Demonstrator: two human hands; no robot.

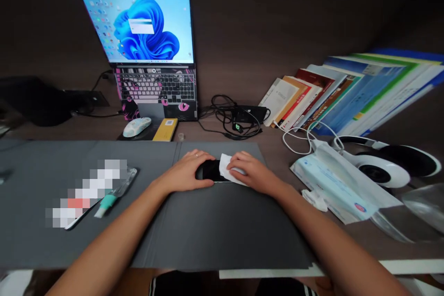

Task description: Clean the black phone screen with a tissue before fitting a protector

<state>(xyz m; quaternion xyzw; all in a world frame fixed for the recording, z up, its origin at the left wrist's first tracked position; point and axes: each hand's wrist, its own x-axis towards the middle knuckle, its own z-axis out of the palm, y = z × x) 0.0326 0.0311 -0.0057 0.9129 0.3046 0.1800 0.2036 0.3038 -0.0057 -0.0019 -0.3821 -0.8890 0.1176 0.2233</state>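
Phone [211,170]: smooth black, glossy, glass-like face. Tissue [225,166]: thin, matt paper. Desk mat [222,226]: smooth, matt, leather-like from where I stand. Desk [275,149]: dull wood grain. Bottle [126,184]: clear plastic. Headphones [398,176]: smooth white plastic shell.

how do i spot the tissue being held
From the laptop, look down to the grey mat. There the left hand grips a black slab and the right hand holds the tissue on it. Unlike the white wad beside the blue packet, it is under fingers.
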